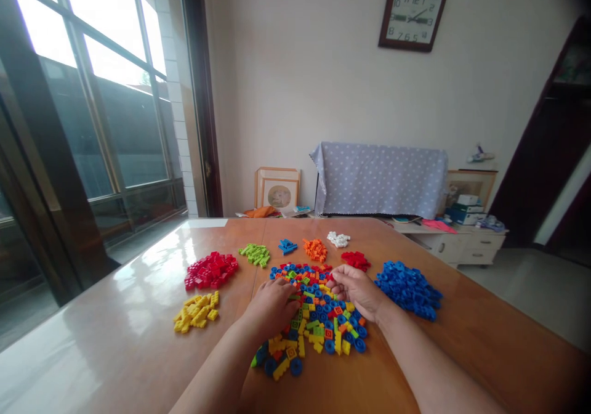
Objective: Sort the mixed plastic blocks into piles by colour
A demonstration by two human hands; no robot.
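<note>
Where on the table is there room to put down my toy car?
The wooden table is bare on its near left, in front of the yellow brick pile, and on the near right, past the blue brick pile. It is crowded in the middle: the left hand and right hand rest on the mixed coloured brick heap, ringed by sorted piles.

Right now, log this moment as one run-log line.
left hand: on mixed brick pile | right hand: fingers in pile, grip unclear | sorted: blue pile, red pile
</note>
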